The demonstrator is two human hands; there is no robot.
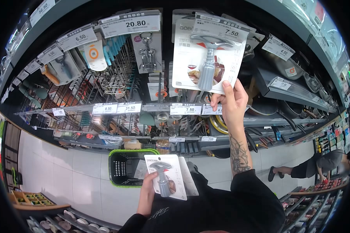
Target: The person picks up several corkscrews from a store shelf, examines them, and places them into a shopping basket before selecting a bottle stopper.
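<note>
My right hand (pixel 234 101) is raised to the rack and pinches the lower edge of a carded corkscrew (pixel 208 70), thumb in front and fingers mostly behind. The grey corkscrew has a T-shaped handle on a white card, and the 7.50 price tag (pixel 221 30) overlaps the card's top. Low in front of my body, my left hand (pixel 146 193) holds a similar carded corkscrew (pixel 165 180) by its left edge. Another white card (pixel 188 174) shows partly behind that one. To the left of the raised card hangs a winged metal corkscrew (pixel 146 52) in its package.
A black basket with a green rim (pixel 114 152) stands on the tiled floor (pixel 81 167) below. Wire hooks with kitchen tools fill the rack at left. Pans (pixel 266 106) lie on shelves at right. Another person (pixel 319 165) bends over a display at far right.
</note>
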